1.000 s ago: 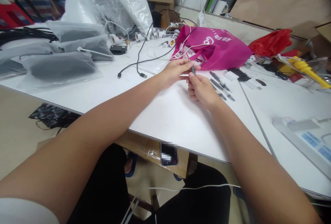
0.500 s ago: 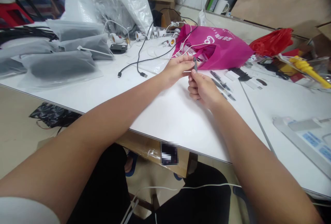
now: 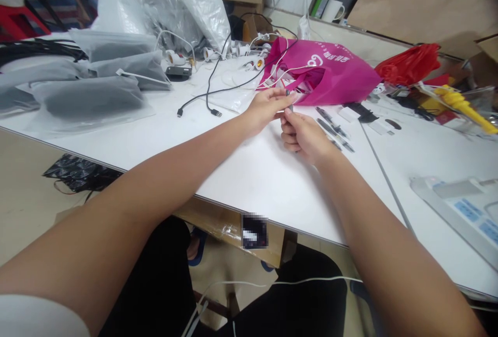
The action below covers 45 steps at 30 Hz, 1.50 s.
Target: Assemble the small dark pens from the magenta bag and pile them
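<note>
Pen (image 3: 290, 108) clasped in right hand (image 3: 305, 133), left hand (image 3: 263, 109) pinching its upper end, pink bag (image 3: 344, 78) just beyond

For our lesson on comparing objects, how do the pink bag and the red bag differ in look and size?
The pink bag bears white lettering; the red bag shows none that can be made out. The pink bag looks larger than the red bag. The pink bag looks matte, while the red bag looks shiny and crumpled. Both lie farther off than the left hand and right hand.
</note>
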Available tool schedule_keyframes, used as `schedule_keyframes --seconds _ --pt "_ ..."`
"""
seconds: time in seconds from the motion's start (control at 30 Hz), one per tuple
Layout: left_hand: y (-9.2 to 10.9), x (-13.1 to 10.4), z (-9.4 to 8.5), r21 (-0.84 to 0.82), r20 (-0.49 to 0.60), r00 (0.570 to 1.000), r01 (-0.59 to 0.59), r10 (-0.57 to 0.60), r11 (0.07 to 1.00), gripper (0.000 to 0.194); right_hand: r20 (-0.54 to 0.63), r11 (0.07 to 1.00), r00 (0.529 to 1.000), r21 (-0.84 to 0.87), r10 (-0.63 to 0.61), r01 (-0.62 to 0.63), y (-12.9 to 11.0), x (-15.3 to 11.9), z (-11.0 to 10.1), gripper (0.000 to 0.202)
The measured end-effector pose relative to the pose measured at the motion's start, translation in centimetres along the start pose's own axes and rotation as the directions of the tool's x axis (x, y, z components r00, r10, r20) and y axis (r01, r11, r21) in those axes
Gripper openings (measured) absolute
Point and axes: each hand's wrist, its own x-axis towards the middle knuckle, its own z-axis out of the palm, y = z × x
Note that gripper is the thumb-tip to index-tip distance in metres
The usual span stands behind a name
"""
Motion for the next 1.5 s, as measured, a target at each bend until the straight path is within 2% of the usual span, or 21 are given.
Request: schedule_keyframes --seconds 0.17,0.33,0.53,0.83,1.17,1.4,1.5 --pt "-0.1 0.2 0.0 0.009 0.009 0.999 0.042 -0.043 0.999 0.017 0.018 0.999 0.999 0.015 0.031 -0.032 0.1 0.0 0.0 0.048" --pt "-0.5 0.2 -0.2 0.045 0.042 0.995 0.093 -0.095 0.995 0.030 -0.030 1.000 0.999 0.010 0.027 -0.027 0.0 0.1 0.1 0.050" --pt "-0.2 0.1 -0.1 0.038 0.111 0.989 0.099 -0.103 0.994 0.031 0.019 0.999 0.999 0.018 0.030 -0.030 -0.5 -0.3 0.1 0.058" --pt "-0.5 0.2 0.2 0.028 -0.026 0.998 0.061 -0.060 0.998 0.034 0.000 1.000 1.000 0.028 0.011 -0.011 0.2 0.4 0.4 0.058" --pt "0.7 -0.3 0.6 0.001 0.009 0.997 0.076 -0.076 0.997 0.033 0.042 0.998 0.998 0.028 0.054 -0.055 -1.1 -0.6 0.7 0.065" --pt "0.2 0.0 0.4 -0.015 -0.016 0.998 0.066 -0.066 0.998 0.031 -0.045 1.000 0.999 0.000 0.002 -0.002 -0.1 -0.1 0.8 0.051" --pt "0.7 -0.4 0.7 -0.040 -0.009 0.997 0.081 -0.081 0.996 0.028 0.008 0.998 1.000 0.061 0.021 -0.022 -0.1 -0.1 0.6 0.056"
